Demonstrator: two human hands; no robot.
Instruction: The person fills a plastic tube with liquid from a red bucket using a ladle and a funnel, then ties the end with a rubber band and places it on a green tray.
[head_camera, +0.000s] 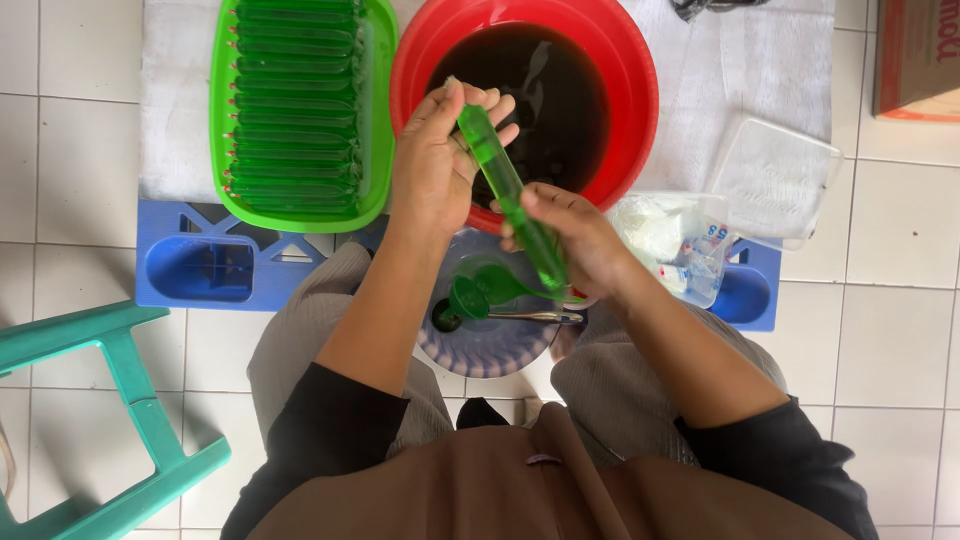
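Over red basin (620, 60), both hands' fingers closed on green tube (505, 185), left hand (440, 160) top, right hand (575, 240) bottom

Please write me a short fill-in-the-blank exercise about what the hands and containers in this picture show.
1. Both hands, the left hand and the right hand, hold one long ____ tube.
2. The basin holding dark liquid is ____.
3. The finished tubes lie stacked in a ____ tray.

Missing words: green; red; green

Glossy red plastic basin (630, 90), shiny green plastic tray (380, 120), clear film tube (505, 185), white cloth (730, 70), glazed tiles (880, 330)
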